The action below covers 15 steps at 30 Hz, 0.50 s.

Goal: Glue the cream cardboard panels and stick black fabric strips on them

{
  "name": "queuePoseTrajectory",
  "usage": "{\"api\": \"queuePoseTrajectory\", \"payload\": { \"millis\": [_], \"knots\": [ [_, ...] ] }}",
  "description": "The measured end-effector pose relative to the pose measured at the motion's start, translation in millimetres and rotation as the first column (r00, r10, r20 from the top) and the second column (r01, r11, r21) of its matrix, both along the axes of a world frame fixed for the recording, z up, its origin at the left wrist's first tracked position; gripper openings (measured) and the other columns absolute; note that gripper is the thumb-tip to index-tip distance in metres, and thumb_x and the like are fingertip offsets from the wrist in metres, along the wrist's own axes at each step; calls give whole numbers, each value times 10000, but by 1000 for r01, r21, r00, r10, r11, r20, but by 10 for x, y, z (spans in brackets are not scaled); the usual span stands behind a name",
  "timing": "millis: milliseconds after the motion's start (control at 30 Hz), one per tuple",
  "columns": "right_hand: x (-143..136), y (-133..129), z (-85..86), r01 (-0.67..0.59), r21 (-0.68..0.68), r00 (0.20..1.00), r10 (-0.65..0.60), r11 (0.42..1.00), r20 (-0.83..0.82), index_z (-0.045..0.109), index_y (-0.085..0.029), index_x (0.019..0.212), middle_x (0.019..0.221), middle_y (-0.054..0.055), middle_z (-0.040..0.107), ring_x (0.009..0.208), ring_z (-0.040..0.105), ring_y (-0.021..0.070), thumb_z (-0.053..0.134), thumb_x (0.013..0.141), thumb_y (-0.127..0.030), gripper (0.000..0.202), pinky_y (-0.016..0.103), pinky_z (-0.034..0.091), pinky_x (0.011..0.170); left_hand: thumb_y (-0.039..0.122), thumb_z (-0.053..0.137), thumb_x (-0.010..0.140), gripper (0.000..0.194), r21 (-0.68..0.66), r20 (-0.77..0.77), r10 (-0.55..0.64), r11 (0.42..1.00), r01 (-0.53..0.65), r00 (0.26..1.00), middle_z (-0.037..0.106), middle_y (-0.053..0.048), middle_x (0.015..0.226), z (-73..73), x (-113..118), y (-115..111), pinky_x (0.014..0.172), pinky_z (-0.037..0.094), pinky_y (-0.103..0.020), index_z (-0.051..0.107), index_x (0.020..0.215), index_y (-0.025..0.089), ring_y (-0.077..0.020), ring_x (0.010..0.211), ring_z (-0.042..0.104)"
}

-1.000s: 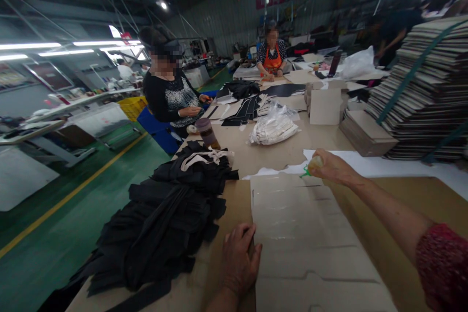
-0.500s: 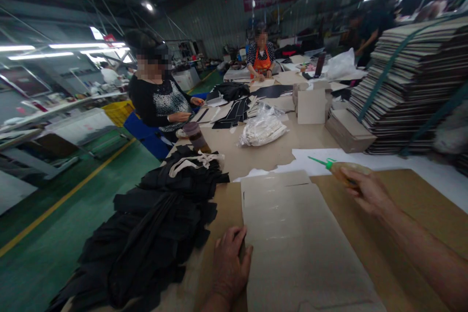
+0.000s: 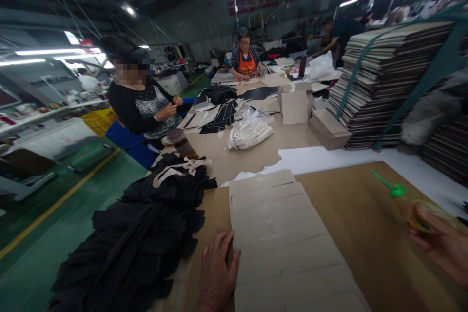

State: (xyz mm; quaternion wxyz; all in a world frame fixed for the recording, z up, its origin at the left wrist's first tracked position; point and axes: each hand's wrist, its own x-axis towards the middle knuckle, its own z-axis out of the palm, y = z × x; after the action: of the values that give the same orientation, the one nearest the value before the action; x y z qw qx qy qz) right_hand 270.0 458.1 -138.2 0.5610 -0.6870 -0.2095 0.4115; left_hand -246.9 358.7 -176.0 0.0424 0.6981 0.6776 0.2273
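A stack of overlapping grey-beige card pieces (image 3: 281, 248) lies in front of me, with shiny wet streaks across several of them. My left hand (image 3: 218, 269) rests against its left edge, thumb apart from the outstretched fingers and nothing held. To the right, my right hand (image 3: 438, 239) is wrapped round a squeeze bottle (image 3: 405, 204) of amber liquid with a green nozzle. The bottle is tilted, its tip pointing away and left, off the card. A pile of black fabric strips (image 3: 127, 243) lies left of my left hand.
Brown board (image 3: 336, 200) covers the near table. Beyond stand a dark-lidded jar (image 3: 182, 143), a clear plastic bag of pale pieces (image 3: 249, 132) and a tall strapped stack of sheets (image 3: 391, 78). A co-worker (image 3: 142, 92) stands at the left; another in an orange apron (image 3: 247, 64) works farther back.
My right hand has moved right and nearer to me with the squeeze bottle, away from the card. The view has turned slightly right. My left hand stays at the card's edge.
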Motion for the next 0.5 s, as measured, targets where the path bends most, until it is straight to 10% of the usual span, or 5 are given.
{"api": "queuePoseTrajectory", "payload": {
  "millis": [167,500],
  "knots": [
    [265,-113,-293,54,20,990,-51,998,-131,731,-318,709,1003,129,648,711,615,209,795,555,-335,167,330,549,519,362,487,927,436,-37,28,34,999,-33,999,604,-109,1279,30,5,2,979,471,-480,544,1331,209,-274,1183,574],
    [116,5,98,79,160,993,-64,984,-98,597,-265,825,965,19,654,850,649,215,882,385,-307,526,356,588,742,425,379,955,437,-92,58,56,994,-50,997,622,-84,1279,-39,-121,71,962,497,-466,583,1297,247,-264,1172,600]
  ]
}}
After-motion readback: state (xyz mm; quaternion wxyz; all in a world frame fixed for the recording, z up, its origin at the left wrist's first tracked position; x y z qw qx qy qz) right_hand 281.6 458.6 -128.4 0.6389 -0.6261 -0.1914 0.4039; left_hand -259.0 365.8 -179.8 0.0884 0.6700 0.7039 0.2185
